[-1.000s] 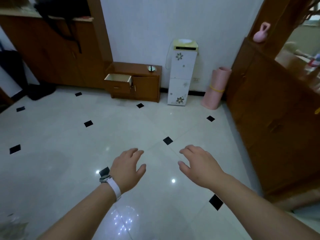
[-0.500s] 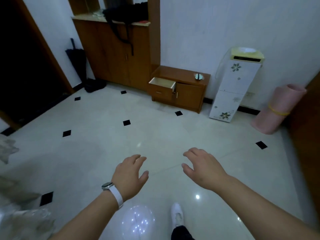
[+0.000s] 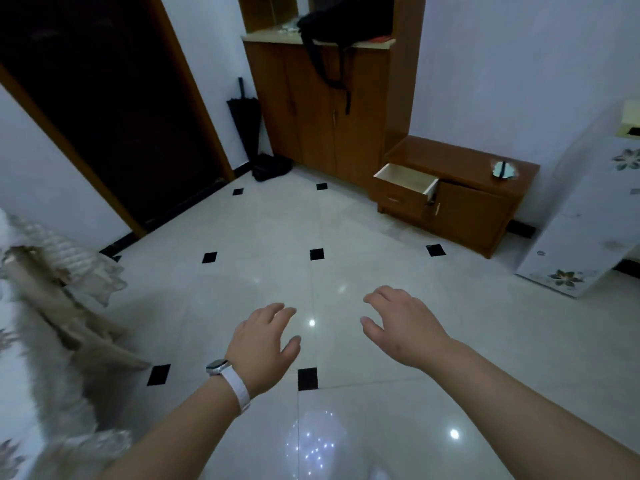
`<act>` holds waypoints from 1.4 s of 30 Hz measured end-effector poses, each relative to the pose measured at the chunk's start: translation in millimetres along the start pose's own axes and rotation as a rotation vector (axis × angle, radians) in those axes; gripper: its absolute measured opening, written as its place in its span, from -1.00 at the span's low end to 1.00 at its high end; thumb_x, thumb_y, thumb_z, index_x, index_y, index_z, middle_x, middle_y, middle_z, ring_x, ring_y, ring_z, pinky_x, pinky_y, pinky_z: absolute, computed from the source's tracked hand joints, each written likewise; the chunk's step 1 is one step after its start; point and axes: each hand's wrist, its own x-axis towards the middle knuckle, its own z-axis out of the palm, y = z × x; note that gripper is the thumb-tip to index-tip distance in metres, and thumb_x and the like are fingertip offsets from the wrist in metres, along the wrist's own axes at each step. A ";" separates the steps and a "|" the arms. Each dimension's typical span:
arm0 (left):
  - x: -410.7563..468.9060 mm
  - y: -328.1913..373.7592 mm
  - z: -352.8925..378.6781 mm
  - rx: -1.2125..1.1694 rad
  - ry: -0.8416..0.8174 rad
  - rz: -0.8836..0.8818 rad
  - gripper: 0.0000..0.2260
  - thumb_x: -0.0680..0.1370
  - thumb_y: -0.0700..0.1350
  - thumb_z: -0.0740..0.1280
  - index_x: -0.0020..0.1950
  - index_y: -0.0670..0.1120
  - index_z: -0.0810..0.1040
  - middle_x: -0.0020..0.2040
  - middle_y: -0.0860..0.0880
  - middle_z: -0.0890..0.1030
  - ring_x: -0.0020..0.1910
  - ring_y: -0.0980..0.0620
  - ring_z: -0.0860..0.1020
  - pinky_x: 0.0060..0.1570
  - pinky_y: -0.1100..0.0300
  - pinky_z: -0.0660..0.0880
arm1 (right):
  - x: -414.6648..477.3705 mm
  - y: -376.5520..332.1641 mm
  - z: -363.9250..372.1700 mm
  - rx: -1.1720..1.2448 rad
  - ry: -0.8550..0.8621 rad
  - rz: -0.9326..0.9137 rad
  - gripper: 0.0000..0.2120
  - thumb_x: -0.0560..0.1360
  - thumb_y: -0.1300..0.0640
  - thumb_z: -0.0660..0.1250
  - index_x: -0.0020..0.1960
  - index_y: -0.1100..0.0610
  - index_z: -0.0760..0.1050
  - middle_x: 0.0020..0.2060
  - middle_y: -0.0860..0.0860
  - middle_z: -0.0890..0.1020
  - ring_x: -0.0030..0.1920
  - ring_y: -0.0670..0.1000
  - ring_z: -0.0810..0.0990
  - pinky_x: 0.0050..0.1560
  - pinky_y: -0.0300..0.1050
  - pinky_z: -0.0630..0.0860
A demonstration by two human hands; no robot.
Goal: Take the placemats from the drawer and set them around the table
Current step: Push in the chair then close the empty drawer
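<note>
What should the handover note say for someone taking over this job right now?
Hands: the left hand and the right hand are both open and hold nothing, hovering over the tiled floor.
Things: the drawer of the low cabinet stands pulled out. The part of its inside that shows is bare, and no placemat is in view. The cloth-covered table is at the left edge, blurred.
Done: the drawer is open.
Left: I cannot tell whether any mats are set, so check the drawer and the table.
</note>
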 end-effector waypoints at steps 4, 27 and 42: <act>15.1 -20.8 -5.5 0.025 0.012 -0.093 -0.50 0.46 0.18 0.17 0.30 -0.03 0.53 0.24 -0.08 0.58 0.19 -0.13 0.55 0.12 -0.07 0.53 | 45.2 -7.3 -2.0 0.010 -0.024 -0.096 -0.55 0.60 -0.14 0.12 0.41 0.03 0.37 0.31 -0.06 0.44 0.26 0.02 0.41 0.25 -0.05 0.36; 297.3 -195.6 20.5 -0.146 -0.057 -0.005 -0.46 0.46 0.20 0.12 0.33 -0.03 0.51 0.30 -0.08 0.55 0.24 -0.13 0.52 0.14 -0.05 0.49 | 340.9 -28.1 -1.1 -0.126 -0.055 0.050 -0.55 0.61 -0.15 0.11 0.43 0.00 0.36 0.33 -0.08 0.44 0.28 -0.02 0.42 0.25 -0.09 0.37; 479.3 -204.1 26.0 -0.152 -0.075 0.198 -0.51 0.48 0.15 0.18 0.31 -0.05 0.53 0.28 -0.06 0.57 0.23 -0.12 0.53 0.12 -0.03 0.47 | 451.5 39.9 -19.8 -0.128 -0.006 0.265 -0.54 0.60 -0.16 0.12 0.42 0.01 0.38 0.32 -0.07 0.46 0.28 -0.02 0.44 0.24 -0.08 0.41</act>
